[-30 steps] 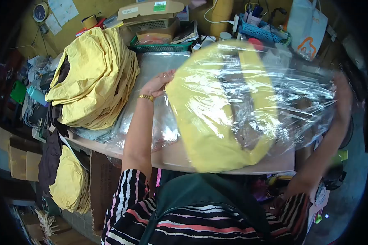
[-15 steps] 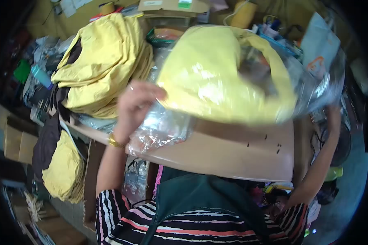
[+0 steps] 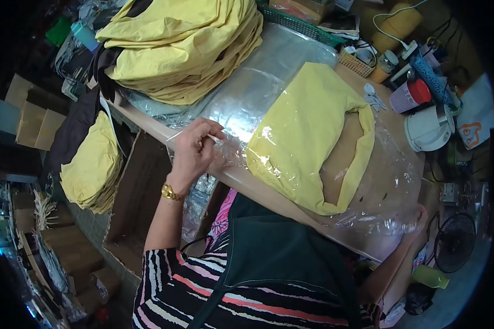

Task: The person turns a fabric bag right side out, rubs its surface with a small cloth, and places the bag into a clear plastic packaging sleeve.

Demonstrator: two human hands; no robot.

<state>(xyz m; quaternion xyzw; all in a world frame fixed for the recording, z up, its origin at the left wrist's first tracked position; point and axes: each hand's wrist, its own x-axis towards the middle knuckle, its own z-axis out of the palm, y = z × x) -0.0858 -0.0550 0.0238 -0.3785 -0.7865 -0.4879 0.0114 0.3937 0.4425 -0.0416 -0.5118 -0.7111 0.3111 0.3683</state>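
A yellow cloth bag (image 3: 296,129) with a looped handle lies flat on the table inside a clear plastic bag (image 3: 392,164). My left hand (image 3: 195,145) is closed at the left end of the plastic, thumb and fingertips pinching its film beside the cloth bag. At the far right end my right hand (image 3: 417,222) grips the plastic bag's edge; its fingers are partly hidden. Behind my left hand rises a tall stack of yellow cloth bags (image 3: 186,49). Flat clear plastic bags (image 3: 269,66) lie next to that stack.
Along the back right stand a pink cup with a red rim (image 3: 410,96), a white appliance (image 3: 429,129), a jar (image 3: 386,63) and plastic spoons (image 3: 373,96). More yellow cloth (image 3: 93,164) hangs at the left, near an open cardboard box (image 3: 142,192). A black fan (image 3: 454,241) is at right.
The yellow bag in its plastic, raised and blurred before, now lies on the table. My right hand has come down with the plastic's right end. The view has shifted.
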